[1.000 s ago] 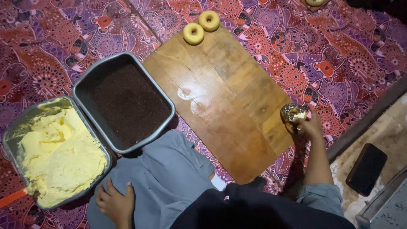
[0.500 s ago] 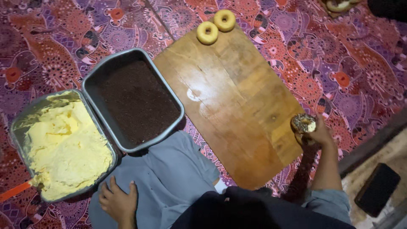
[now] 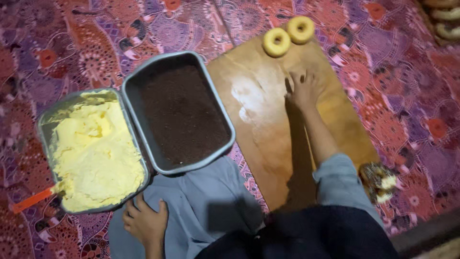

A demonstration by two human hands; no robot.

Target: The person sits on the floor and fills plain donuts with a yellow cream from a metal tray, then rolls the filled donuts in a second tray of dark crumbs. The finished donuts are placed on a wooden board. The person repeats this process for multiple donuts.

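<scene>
my right hand [image 3: 304, 88] lies flat on the wooden board [image 3: 268, 144], fingers spread and holding nothing, pointing up-frame at two ring doughnuts [image 3: 287, 36] on the board's far end, set side by side. my left hand [image 3: 143, 223] rests open on my knee beside the tray [image 3: 91, 148].

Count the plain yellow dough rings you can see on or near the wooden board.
2 sit side by side at the board's far end: left ring, right ring, just beyond the right hand. More ring-like shapes show at the picture's top right corner, cut off, so uncounted.
</scene>
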